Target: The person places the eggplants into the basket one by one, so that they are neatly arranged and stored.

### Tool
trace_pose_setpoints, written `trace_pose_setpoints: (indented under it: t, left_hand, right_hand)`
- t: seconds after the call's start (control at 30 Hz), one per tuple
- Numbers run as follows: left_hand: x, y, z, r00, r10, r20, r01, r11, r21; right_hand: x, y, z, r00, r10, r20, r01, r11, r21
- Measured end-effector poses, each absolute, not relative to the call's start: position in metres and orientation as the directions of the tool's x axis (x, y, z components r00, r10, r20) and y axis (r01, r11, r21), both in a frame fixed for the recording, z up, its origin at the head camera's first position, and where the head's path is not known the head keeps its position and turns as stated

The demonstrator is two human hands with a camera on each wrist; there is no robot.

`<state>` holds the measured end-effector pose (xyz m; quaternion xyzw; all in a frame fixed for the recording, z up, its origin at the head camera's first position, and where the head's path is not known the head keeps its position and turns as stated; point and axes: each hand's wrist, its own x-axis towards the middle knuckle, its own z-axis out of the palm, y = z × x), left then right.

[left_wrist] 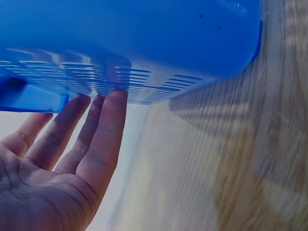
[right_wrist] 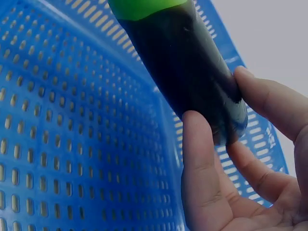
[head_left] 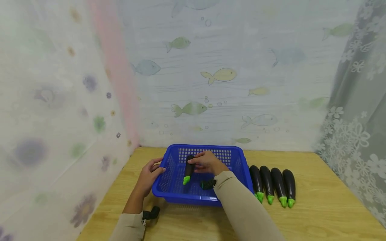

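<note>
Inside the blue plastic basket [head_left: 193, 197], my right hand [head_left: 208, 162] grips a dark eggplant [head_left: 189, 167] by its blunt end, its bright green stem end pointing toward me. In the right wrist view, thumb and fingers pinch the eggplant [right_wrist: 187, 72] above the slotted basket floor [right_wrist: 72, 144]. My left hand [head_left: 149, 175] is at the basket's left side. The left wrist view shows its nearly straight fingers [left_wrist: 106, 130] with their tips at the slotted outer wall [left_wrist: 144, 79]. Several more eggplants [head_left: 278, 182] lie side by side just right of the basket.
The basket stands on a light wooden table [head_left: 319, 201]. Behind it hangs a pale fish-print curtain [head_left: 223, 100], with a flowered cloth [head_left: 60, 134] at the left and a grey lace curtain [head_left: 356, 134] at the right. A black wrist device [head_left: 151, 213] sits by the left cuff.
</note>
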<state>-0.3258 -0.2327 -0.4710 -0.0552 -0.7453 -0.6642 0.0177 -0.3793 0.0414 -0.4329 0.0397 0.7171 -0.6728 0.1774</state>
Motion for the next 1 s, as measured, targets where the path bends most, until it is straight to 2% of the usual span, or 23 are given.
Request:
trace_pose_setpoints:
  t: [0.4, 0.63, 1.0]
  left_hand:
    - [-0.327, -0.228, -0.470, -0.996, 0.050, 0.075, 0.080, 0.118, 0.990]
    - [-0.326, -0.233, -0.473, -0.998, 0.031, 0.060, 0.063, 0.127, 0.990]
    - [-0.328, -0.231, -0.473, -0.997, 0.056, 0.057, 0.062, 0.100, 0.993]
  right_hand:
    - [-0.374, 0.037, -0.439, -0.940, -0.163, -0.301, 0.264, 0.214, -0.941]
    - [-0.370, 0.028, -0.438, -0.921, -0.210, -0.328, 0.264, 0.284, -0.922]
    - [-0.374, 0.016, -0.438, -0.917, -0.178, -0.358, 0.301, 0.283, -0.911]
